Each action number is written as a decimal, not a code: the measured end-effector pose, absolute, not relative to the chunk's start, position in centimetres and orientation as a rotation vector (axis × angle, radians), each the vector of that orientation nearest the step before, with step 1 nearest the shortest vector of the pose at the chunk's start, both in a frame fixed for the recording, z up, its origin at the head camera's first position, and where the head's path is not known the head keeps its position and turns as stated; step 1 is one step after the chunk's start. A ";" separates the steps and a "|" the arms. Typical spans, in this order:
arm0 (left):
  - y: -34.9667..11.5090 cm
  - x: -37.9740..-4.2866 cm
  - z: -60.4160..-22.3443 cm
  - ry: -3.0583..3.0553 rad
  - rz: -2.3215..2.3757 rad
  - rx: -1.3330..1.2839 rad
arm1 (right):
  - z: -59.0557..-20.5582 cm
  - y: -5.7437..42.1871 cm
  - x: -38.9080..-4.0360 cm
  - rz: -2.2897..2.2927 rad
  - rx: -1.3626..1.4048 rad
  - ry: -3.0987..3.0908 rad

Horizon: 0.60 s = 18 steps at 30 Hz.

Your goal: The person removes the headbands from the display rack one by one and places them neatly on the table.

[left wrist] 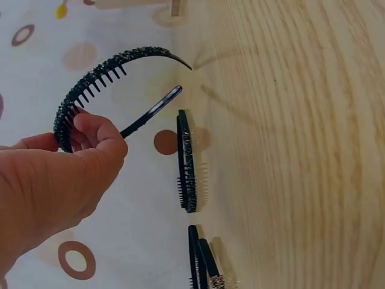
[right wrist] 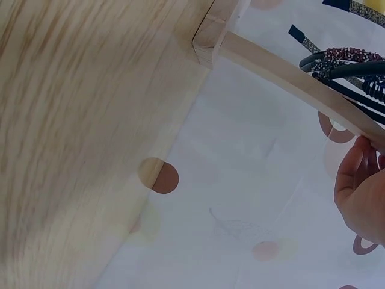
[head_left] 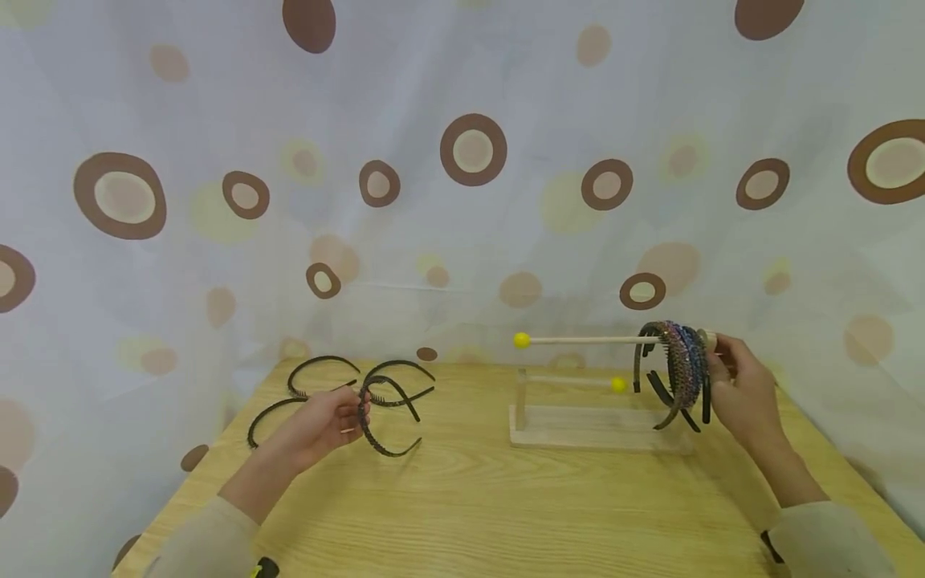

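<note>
My left hand (head_left: 325, 421) pinches a dark, glittery toothed headband (left wrist: 90, 78) near the middle of its arc, its two ends pointing right in the head view. Behind and beside this hand, more black headbands (head_left: 318, 359) lie on the table. At the right, my right hand (head_left: 747, 397) holds the wooden post (right wrist: 289, 75) of a headband rack near its top. Several headbands (head_left: 682, 365), some with coloured sparkle, hang bunched on the upper rod (head_left: 585, 340), close to that hand. Part of the right hand is cut off in the right wrist view.
The rack's flat wooden base (head_left: 600, 437) stands on the wood-grain table (head_left: 462, 514). A yellow ball (head_left: 521, 340) caps the upper rod, and another yellow ball (head_left: 618, 384) tips the shorter lower rod. Behind the table hangs a spotted curtain (head_left: 462, 225). A small black object (head_left: 267, 567) shows at the front edge.
</note>
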State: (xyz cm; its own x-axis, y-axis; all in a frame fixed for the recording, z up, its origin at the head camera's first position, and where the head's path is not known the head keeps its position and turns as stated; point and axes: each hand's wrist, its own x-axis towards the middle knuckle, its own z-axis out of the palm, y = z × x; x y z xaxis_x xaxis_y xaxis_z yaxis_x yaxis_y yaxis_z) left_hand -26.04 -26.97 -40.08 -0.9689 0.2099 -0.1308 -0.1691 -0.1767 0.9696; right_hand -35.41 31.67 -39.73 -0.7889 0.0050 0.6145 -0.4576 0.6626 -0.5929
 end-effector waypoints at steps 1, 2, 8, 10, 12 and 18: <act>-27.0 -26.3 -40.4 1.823 2.244 0.022 | -39.8 31.7 -35.3 1.038 0.347 -2.291; -27.1 -26.5 -40.6 1.815 2.247 -0.003 | -39.9 31.7 -35.3 1.039 0.345 -2.291; -27.8 -27.1 -41.9 2.007 2.098 -0.168 | -40.0 31.5 -35.1 1.052 0.345 -2.289; -28.0 -27.1 -42.3 2.107 2.010 -0.189 | -40.0 31.5 -35.2 1.047 0.352 -2.287; -28.2 -27.1 -42.5 2.196 1.924 -0.190 | -39.9 31.5 -35.2 1.037 0.360 -2.282; -28.6 -27.2 -43.1 2.413 1.714 -0.166 | -39.8 31.7 -35.0 1.031 0.361 -2.275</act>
